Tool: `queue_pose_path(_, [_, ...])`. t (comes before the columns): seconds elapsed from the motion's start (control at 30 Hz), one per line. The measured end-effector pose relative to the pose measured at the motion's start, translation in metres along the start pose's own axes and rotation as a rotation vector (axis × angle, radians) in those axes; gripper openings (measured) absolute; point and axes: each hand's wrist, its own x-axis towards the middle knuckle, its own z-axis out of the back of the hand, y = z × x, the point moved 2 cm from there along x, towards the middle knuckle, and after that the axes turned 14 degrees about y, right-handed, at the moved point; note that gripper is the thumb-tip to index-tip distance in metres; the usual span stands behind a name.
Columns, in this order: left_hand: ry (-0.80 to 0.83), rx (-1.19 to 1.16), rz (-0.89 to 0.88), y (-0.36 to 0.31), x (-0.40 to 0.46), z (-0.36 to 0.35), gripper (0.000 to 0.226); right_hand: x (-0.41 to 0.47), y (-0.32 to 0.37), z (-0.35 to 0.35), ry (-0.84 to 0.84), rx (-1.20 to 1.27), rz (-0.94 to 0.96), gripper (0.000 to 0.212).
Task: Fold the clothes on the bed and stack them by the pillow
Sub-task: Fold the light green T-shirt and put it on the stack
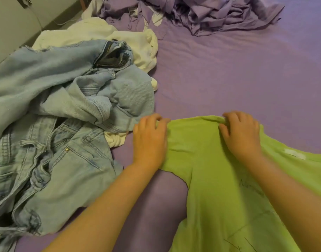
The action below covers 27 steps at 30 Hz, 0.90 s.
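Though it spreads wide across the bed (247, 79), the green T-shirt (210, 188) looks thin, light and limp — a knit that will sag wherever it is not supported and drag into wrinkles against the purple sheet. It lies at about five o'clock in the view, its sleeve stretched toward the top edge at roughly six o'clock. The left hand (149, 140) has its fingers curled over the sleeve's left corner, gripping the hem; the right hand (240, 133) is bent the same way over the sleeve's right end, pinching the cloth at the edge. Seams, hems and the shoulder line are the places to take hold, I judge, since they are the firmest parts and keep a fold straight.

At nine o'clock the jeans (56, 160) and a second denim piece (46, 73) lie in a heap — heavier, stiffer stuff with rivets and a zip, which would hold a crease but needs a fuller grip at waistband or collar. A white garment (119, 39) peeks out behind them at eleven o'clock, soft and bulky by the look of it. Crumpled purple bedding (201, 13) sits at twelve o'clock. No pillow shows, so where the stack goes cannot be told from here.
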Motion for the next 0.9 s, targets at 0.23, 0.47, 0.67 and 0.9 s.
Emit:
queue_pose_path(0.23, [0.807,0.210,-0.241,-0.068,-0.065,-0.059,0.060,-0.118,-0.023,-0.027,0.179,-0.135,0.169,0.054])
queue_pose_path(0.47, [0.619,0.230,-0.090,-0.099,-0.031,-0.044,0.061,-0.146,-0.141,0.011,0.059,0.105,-0.173,0.046])
queue_pose_path(0.67, [0.537,0.091,-0.328,-0.186,0.058,-0.067,0.043,-0.125,-0.218,0.034,0.146,-0.035,-0.227,0.042])
queue_pose_path(0.9, [0.629,0.184,-0.031,-0.204,0.103,-0.098,0.032,-0.101,-0.263,0.037,0.241,0.060,-0.475,0.048])
